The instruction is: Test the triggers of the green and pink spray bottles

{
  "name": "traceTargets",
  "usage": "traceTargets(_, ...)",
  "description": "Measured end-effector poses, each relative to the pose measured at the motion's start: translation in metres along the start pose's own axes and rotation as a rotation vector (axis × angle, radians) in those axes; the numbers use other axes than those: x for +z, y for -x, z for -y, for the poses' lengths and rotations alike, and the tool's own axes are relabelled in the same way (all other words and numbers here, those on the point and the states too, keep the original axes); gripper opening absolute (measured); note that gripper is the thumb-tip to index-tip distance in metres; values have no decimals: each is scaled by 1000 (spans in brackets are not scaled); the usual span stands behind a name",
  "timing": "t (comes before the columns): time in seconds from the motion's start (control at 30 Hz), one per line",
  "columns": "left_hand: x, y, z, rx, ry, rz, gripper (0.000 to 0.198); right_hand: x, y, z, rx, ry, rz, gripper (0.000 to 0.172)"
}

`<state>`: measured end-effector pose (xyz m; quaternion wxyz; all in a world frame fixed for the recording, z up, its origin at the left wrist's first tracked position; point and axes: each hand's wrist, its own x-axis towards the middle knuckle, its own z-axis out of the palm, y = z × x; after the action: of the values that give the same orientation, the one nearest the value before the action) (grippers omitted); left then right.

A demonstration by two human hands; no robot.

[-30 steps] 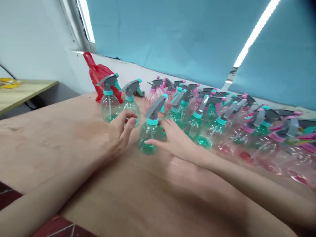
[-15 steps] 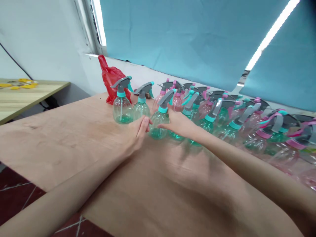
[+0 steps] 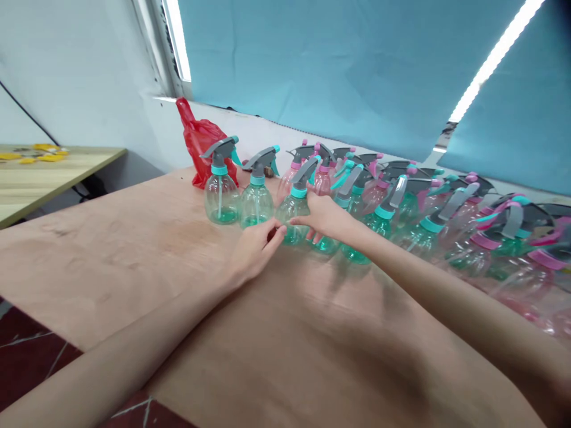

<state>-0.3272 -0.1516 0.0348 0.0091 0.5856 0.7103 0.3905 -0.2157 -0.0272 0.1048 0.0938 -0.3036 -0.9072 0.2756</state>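
Note:
A clear green spray bottle (image 3: 292, 208) with a turquoise collar and grey trigger head stands upright on the wooden table. My right hand (image 3: 328, 217) is wrapped round its right side, thumb across the front. At the bottle's lower left is my left hand (image 3: 259, 246), its thumb and fingers drawn together; whether anything is between them is hidden. Two similar spray bottles stand to the left, an outer one (image 3: 222, 199) and a nearer one (image 3: 256, 202), each with a little green showing at the bottom.
Several pink and green spray bottles (image 3: 383, 220) crowd the right side along the wall. A red plastic bag (image 3: 200, 145) sits at the back left. Yellow pieces (image 3: 47, 156) lie on another table (image 3: 27, 184). The wooden table's edge (image 3: 84, 351) is at lower left.
The gripped bottle has shifted slightly right and up in view, with my right hand on it. My left hand has moved a little right, its thumb and fingers now curled into a pinch.

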Motion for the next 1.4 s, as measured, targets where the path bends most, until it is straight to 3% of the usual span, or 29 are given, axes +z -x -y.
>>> traceTargets(0.5, 7, 1, 4, 17, -22, 101, 27, 3, 5, 1, -15, 12, -32, 82)
traceTargets(0.6, 5, 1, 2, -7, -18, 114, 33, 0, 26, -10, -67, 18, -64, 71)
traceTargets(0.73, 2, 3, -6, -27, 5, 132, 41, -8, 64, -39, -254, 84, -188, 39)
traceTargets(0.83, 1, 4, -11, -25, 34, 151, 41, -17, 82, -58, -203, 50, -298, 24)
traceTargets(0.97, 2, 6, -17, -39, 71, 162, 42, -24, 82, -64, -19, -149, -318, 44)
traceTargets(1.17, 2, 7, -20, -66, 96, 140, 45, -18, 60, -61, 50, -311, -290, 82)
traceTargets(1.4, 2, 9, -19, -64, 122, 102, 46, -11, 34, -66, 64, -313, -282, 84)
